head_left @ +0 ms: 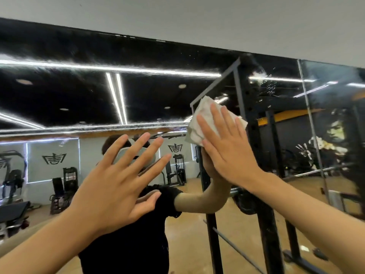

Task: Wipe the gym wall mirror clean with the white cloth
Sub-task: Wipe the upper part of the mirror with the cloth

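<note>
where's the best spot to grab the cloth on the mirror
Probably the crumpled folds of the cloth sticking out left of the right hand, pinched from the left; the rest is pressed flat to the mirror under its straight fingers.

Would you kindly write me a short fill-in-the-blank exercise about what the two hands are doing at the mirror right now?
1. The right hand presses the white cloth flat against the wall ____.
2. The left hand, fingers spread, holds ____.
3. The white specks on the glass sit ____ the cloth.

Missing words: mirror; nothing; above.
</note>
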Demonstrator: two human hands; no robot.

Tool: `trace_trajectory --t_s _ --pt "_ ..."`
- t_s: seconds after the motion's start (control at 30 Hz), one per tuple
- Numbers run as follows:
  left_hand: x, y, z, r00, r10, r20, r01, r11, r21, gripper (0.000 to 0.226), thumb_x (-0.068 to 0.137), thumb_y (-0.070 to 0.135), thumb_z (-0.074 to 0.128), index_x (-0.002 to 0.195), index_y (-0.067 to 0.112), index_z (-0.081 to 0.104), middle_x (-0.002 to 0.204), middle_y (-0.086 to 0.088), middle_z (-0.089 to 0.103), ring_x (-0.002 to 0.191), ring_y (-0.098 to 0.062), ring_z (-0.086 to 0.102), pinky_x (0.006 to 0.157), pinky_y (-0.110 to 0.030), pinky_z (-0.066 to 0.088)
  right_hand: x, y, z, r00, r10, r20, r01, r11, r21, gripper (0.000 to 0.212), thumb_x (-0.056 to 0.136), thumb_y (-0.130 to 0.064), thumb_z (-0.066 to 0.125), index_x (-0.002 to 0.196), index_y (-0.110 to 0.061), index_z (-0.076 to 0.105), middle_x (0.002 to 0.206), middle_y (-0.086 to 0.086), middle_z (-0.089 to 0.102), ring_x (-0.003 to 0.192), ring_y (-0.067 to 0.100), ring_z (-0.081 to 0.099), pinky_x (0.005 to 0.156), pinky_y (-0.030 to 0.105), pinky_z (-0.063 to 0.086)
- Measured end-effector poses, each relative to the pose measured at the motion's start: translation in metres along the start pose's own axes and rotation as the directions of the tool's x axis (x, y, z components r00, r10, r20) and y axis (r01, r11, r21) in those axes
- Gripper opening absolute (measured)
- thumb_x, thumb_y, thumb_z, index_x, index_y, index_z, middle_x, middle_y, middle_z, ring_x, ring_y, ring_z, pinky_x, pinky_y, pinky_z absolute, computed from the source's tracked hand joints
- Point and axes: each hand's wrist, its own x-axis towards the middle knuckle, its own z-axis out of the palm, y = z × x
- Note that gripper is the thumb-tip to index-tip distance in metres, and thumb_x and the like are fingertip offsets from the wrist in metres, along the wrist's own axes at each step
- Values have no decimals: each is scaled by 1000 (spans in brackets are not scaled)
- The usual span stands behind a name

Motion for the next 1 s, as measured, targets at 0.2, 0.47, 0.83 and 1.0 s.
trace_trajectory --t_s 0.2,0.47,0.83,1.0 --pt "-1 1 1 1000 -1 3 2 1000 -17 79 101 65 36 166 21 31 175 -14 19 162 -36 18 126 -64 21 71 54 -13 994 66 -87 -72 996 -59 59 111 -49 18 167 -32 15 176 10 7 162 33 4 128 61 13" --pt "-1 0 -1 1000 2 -1 -2 1000 -3 77 100 63 38 165 21 34 175 -14 21 161 -37 19 126 -63 21 125 49 -27 958 262 -118 -260 965 35 63 107 -51 14 168 -32 9 176 10 3 162 35 2 129 60 8" --pt "2 7 -11 999 -34 19 34 999 -8 78 97 56 45 165 20 35 175 -13 21 162 -35 19 128 -62 16 99 73 -22 996 1 -85 -2 1000 -15 59 110 -52 14 167 -37 12 177 7 5 163 31 2 129 59 7" --pt "2 6 -11 999 -31 43 31 999 -7 78 98 57 46 165 20 35 175 -12 20 162 -35 17 130 -60 12 146 21 -25 988 58 -144 -59 998 0 61 109 -52 13 168 -36 8 177 7 1 162 34 0 128 61 4"
